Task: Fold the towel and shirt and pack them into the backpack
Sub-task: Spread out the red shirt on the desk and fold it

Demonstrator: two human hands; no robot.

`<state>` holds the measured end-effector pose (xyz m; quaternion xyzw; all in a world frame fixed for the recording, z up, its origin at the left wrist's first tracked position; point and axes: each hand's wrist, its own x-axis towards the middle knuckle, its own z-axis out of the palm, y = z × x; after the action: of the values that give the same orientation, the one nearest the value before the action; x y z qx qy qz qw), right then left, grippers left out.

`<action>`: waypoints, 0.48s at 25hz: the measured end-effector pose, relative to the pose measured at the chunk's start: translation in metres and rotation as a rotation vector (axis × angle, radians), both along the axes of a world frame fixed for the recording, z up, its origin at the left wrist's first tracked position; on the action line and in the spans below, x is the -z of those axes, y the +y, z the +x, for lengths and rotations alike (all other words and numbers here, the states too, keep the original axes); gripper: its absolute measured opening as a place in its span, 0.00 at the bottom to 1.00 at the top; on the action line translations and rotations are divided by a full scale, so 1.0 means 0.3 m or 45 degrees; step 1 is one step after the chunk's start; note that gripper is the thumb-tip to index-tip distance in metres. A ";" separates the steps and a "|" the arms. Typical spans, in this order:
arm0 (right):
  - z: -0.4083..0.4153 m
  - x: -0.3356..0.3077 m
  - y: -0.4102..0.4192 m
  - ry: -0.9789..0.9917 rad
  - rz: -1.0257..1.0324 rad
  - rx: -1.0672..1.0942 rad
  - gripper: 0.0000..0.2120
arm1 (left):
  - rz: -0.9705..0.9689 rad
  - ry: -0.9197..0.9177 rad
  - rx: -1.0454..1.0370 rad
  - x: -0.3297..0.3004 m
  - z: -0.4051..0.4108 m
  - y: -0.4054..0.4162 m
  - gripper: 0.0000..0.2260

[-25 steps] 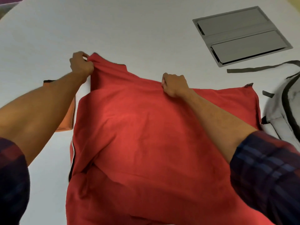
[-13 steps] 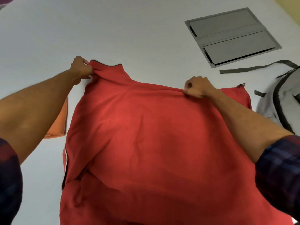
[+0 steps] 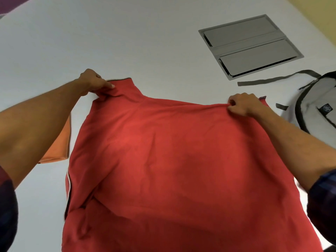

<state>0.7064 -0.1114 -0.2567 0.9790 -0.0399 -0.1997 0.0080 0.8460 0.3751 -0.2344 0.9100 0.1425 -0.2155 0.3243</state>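
A red shirt (image 3: pixel 172 160) is spread across the white table (image 3: pixel 127 42) in front of me, its far edge stretched between my hands. My left hand (image 3: pixel 92 82) pinches the cloth at the far left, by the collar. My right hand (image 3: pixel 241 104) pinches the far edge near the right sleeve. An orange folded towel (image 3: pixel 58 148) lies at the left, partly hidden under my left forearm and the shirt. A light grey backpack (image 3: pixel 316 108) with dark trim lies at the right edge, only partly in view.
A grey metal cable hatch (image 3: pixel 249 46) is set into the table at the far right. A dark backpack strap (image 3: pixel 269 80) trails across the table between the hatch and the shirt.
My right hand has slid to the right along the shirt's far edge, from near the middle to the right sleeve. The edge is now pulled taut. My left hand has kept its grip.
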 end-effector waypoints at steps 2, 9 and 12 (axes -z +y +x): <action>-0.007 -0.021 -0.046 0.071 -0.130 0.017 0.07 | 0.102 -0.022 0.006 -0.003 0.003 -0.006 0.14; 0.029 -0.078 0.068 -0.051 0.072 0.083 0.14 | 0.108 -0.126 0.114 -0.058 -0.004 -0.041 0.24; 0.117 -0.077 0.304 -0.121 0.462 0.030 0.16 | 0.098 -0.301 0.228 -0.084 -0.011 -0.044 0.21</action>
<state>0.7415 -0.0201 -0.2335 0.9722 -0.0151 -0.1575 -0.1728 0.8426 0.3618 -0.2092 0.9498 0.0299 -0.1294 0.2834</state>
